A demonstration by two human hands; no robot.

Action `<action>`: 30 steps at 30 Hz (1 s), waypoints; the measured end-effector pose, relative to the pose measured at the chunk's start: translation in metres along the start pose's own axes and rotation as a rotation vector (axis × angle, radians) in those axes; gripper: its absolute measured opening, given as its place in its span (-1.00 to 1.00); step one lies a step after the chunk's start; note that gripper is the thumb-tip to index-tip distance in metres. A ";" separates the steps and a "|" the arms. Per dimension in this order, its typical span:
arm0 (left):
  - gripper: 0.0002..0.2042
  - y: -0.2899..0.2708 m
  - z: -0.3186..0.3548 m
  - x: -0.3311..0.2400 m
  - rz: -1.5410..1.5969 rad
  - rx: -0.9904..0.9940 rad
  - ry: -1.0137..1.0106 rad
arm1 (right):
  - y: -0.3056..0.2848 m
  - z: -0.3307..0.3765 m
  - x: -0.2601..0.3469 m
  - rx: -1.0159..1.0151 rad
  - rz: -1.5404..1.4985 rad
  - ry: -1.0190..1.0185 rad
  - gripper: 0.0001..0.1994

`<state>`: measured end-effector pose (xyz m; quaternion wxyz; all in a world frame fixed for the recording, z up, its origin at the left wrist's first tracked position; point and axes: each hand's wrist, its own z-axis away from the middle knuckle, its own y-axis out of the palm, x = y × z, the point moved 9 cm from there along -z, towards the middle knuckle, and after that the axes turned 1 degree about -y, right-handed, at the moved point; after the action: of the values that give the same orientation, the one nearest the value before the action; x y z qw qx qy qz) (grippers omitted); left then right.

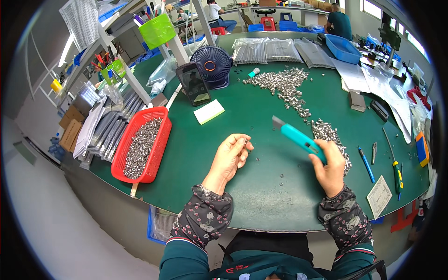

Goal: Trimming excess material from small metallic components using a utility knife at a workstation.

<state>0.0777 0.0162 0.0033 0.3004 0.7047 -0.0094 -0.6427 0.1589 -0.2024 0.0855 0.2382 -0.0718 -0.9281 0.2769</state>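
My left hand (229,156) is closed in a pinch above the green table (252,196), with a small metal ring part (245,141) between thumb and fingertips. In my right hand (330,165) is a teal utility knife (298,138), its blade out and pointing up and left, apart from the left hand. Beside the right hand lies a pile of small shiny metal ring parts (326,131). Farther back spreads a larger heap (284,83) of similar parts. To the left, a red plastic basket (164,140) holds many more of them.
A blue fan (211,65) and a propped phone (193,84) stand at the back left, near a notepad (209,112). On the right lie a blue pen (367,164), a screwdriver (397,177) and a paper slip (379,197). A blue tray (343,48) sits at the back; people sit beyond.
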 end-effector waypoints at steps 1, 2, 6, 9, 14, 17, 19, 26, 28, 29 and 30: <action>-0.83 0.001 0.000 -0.002 -0.005 0.012 0.017 | 0.009 0.003 -0.002 0.099 0.061 -0.005 -0.70; -0.83 0.002 0.000 -0.002 -0.007 0.014 0.018 | 0.021 0.010 -0.008 0.251 0.150 0.038 -0.72; -0.84 -0.001 0.000 -0.002 0.028 -0.023 0.014 | 0.013 0.004 -0.004 0.158 0.020 0.072 -0.74; -0.84 -0.004 -0.001 0.001 0.027 -0.030 0.015 | 0.011 0.005 -0.009 0.133 -0.192 0.130 -0.76; -0.84 -0.006 0.000 0.003 -0.003 -0.034 -0.001 | 0.031 0.011 -0.011 0.318 -0.400 0.220 -0.75; -0.85 -0.002 0.000 0.003 -0.002 -0.015 0.000 | 0.033 0.012 -0.007 0.357 -0.448 0.241 -0.75; -0.86 0.000 0.000 0.003 0.003 0.004 0.005 | 0.034 0.013 -0.005 0.375 -0.461 0.232 -0.76; -0.87 0.004 0.002 0.004 -0.039 0.027 -0.006 | 0.042 0.016 -0.008 0.393 -0.478 0.223 -0.76; -0.87 0.002 0.001 0.006 -0.052 0.028 -0.005 | 0.037 0.014 -0.006 0.373 -0.397 0.182 -0.76; -0.87 0.003 0.001 0.006 -0.052 0.029 -0.005 | 0.037 0.014 -0.005 0.373 -0.396 0.182 -0.76; -0.87 0.003 0.002 0.006 -0.048 0.030 -0.011 | 0.034 0.013 -0.003 0.363 -0.347 0.172 -0.76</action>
<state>0.0783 0.0108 -0.0007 0.2743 0.7056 -0.0038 -0.6534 0.1553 -0.1809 0.0555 0.3693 0.1092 -0.8379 0.3869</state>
